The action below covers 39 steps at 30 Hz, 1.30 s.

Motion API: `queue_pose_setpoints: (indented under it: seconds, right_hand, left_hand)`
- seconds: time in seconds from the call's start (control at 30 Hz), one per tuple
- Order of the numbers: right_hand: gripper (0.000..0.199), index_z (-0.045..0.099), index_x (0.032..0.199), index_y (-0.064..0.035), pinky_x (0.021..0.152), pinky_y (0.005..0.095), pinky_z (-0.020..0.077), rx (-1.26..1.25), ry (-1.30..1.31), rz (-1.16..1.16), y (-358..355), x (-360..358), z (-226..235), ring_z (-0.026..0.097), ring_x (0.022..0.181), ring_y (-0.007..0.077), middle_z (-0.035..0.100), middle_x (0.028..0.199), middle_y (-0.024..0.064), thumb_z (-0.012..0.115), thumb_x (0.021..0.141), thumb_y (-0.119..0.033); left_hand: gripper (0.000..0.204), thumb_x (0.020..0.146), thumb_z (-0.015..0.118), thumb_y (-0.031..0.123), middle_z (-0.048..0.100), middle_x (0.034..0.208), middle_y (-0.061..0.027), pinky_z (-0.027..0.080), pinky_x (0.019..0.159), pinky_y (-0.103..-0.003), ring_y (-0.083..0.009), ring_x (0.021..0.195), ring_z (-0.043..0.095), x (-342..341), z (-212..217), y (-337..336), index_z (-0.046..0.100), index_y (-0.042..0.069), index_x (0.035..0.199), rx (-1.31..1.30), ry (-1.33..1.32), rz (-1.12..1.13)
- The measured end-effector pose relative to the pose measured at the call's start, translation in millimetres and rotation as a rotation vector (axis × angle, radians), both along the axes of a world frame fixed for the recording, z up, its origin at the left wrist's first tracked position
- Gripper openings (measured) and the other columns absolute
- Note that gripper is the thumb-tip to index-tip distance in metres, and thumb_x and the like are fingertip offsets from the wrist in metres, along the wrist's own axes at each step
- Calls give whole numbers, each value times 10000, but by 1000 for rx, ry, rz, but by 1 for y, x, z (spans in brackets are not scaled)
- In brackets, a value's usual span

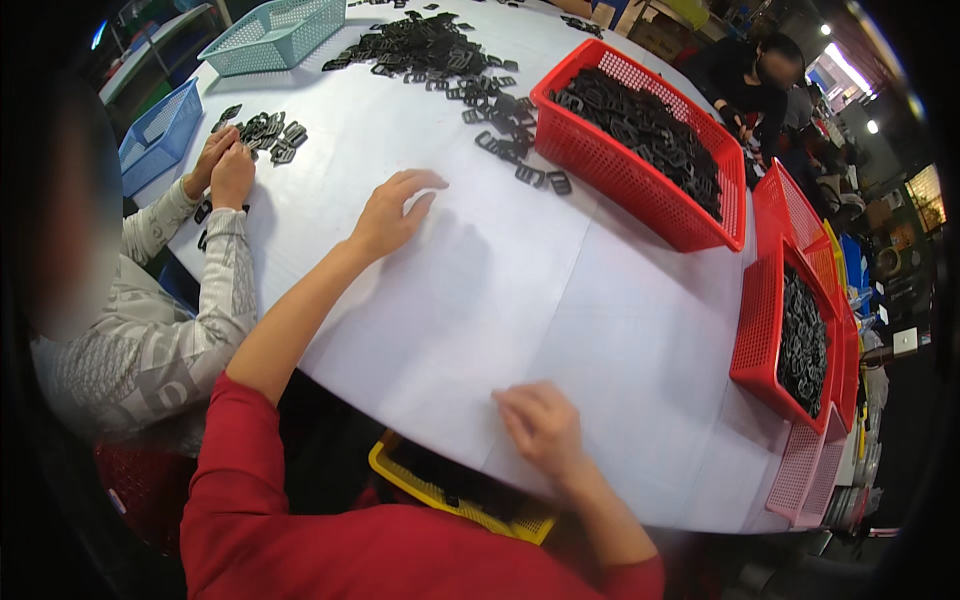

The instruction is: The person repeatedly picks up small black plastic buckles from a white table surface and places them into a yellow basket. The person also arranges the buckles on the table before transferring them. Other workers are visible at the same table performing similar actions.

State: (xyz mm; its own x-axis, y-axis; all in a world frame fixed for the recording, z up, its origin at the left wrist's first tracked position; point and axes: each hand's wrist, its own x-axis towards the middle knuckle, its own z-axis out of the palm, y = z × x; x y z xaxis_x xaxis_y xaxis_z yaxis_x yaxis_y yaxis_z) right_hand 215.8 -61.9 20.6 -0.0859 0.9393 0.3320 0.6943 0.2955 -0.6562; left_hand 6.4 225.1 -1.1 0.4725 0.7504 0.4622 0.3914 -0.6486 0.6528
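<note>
My left hand (392, 212) rests flat on the white table (560, 300), fingers spread, holding nothing. It lies a short way from a scatter of black plastic buckles (500, 120). My right hand (540, 425) sits near the table's front edge with fingers curled down onto the bare surface; nothing shows in it. A yellow basket (455, 495) sits below the table edge between my arms. A red basket (640, 140) full of black buckles stands beyond my left hand, to the right.
A person in a grey patterned sleeve at left handles a small pile of buckles (262, 132). Teal basket (275, 35) and blue basket (158, 135) at far left. More red baskets (790, 335) line the right edge. Another person (750, 85) sits at the far right.
</note>
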Motion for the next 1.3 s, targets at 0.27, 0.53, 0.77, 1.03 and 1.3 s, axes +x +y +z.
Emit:
queue_pose_setpoints:
  seconds: [0.27, 0.53, 0.77, 1.03, 1.3]
  right_hand:
    - [517, 506, 1349, -88, 1069, 541, 312, 138, -343, -545, 241, 59, -60, 388, 1298, 382, 428, 1371, 211, 650, 885, -264]
    - [482, 526, 1325, -138, 1077, 602, 290, 45, -424, -533, 241, 47, -51, 372, 1324, 356, 446, 1366, 154, 656, 875, -253]
    - [482, 535, 1323, -133, 1071, 597, 280, 35, -381, -538, 244, 44, -48, 350, 1333, 347, 429, 1371, 150, 652, 877, -270]
    - [497, 500, 1357, -144, 1094, 601, 266, 22, -438, -538, 247, 46, -58, 352, 1336, 354, 426, 1377, 160, 630, 896, -275]
    - [490, 498, 1361, -146, 1115, 599, 238, -12, -470, -565, 242, 51, -54, 340, 1351, 347, 423, 1386, 157, 623, 905, -275]
  left_hand:
    - [275, 904, 625, 197, 563, 1303, -97, 419, 1047, -428, -305, 1249, 515, 122, -12, 208, 639, 97, 1160, 183, 197, 78]
    - [605, 903, 518, 578, 383, 1504, -175, 118, 1120, -702, -451, 1438, 232, 210, -12, 319, 472, 279, 1427, 157, 686, 352]
    - [612, 856, 622, 421, 432, 1456, -139, 285, 1003, -709, -378, 1360, 359, 218, -33, 317, 467, 202, 1406, 170, 720, -237]
    - [323, 918, 601, 231, 589, 1288, -158, 409, 1042, -433, -345, 1206, 509, 133, -1, 186, 646, 67, 1192, 298, 434, -640]
    - [248, 932, 624, 248, 709, 1024, -123, 512, 804, -348, -249, 895, 670, 122, 41, 198, 721, 46, 1038, -25, 344, -391]
